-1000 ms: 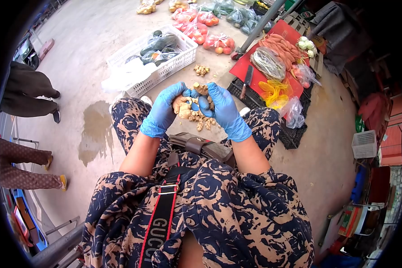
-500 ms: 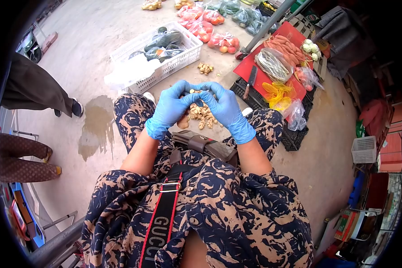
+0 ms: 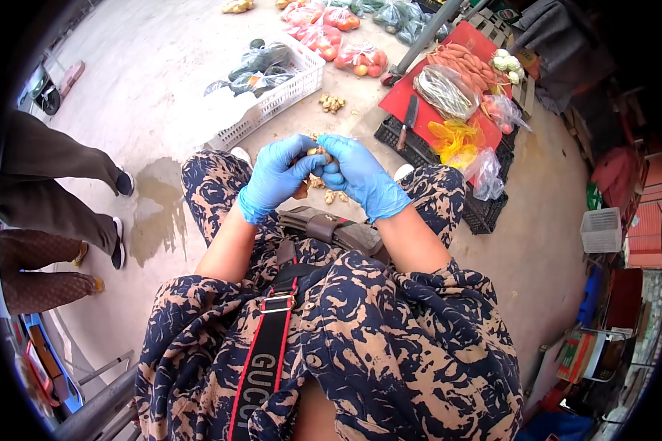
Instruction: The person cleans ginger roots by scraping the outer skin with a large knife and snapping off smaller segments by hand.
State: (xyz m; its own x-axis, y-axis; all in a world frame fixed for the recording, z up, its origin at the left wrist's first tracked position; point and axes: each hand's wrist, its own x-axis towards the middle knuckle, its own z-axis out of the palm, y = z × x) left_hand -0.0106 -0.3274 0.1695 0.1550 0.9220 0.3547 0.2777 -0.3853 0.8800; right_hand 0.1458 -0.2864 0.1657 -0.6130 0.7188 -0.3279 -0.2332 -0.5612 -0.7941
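Both of my hands wear blue gloves and meet in front of my knees. A knobbly piece of ginger (image 3: 318,153) shows between the fingertips. My left hand (image 3: 278,175) is closed on its left side, thumb across the front. My right hand (image 3: 362,175) presses curled fingers on its right side; part of the piece is hidden by the gloves. Below, loose ginger pieces (image 3: 333,196) lie on the ground, mostly covered by my hands. A brown bag (image 3: 331,226) rests at my lap. Farther forward is a small ginger pile (image 3: 332,104).
A white crate (image 3: 290,95) holds bagged dark green vegetables. Bagged tomatoes (image 3: 360,59) lie behind it. At right, a red board (image 3: 452,73) on black crates bears carrots, a knife (image 3: 408,121) and a yellow net bag (image 3: 456,143). People's legs (image 3: 59,191) stand at left.
My hands have come closer together, the right fingers curling in, and the ginger shows more between them. At left, another dark-trousered leg and shoe have come into view.
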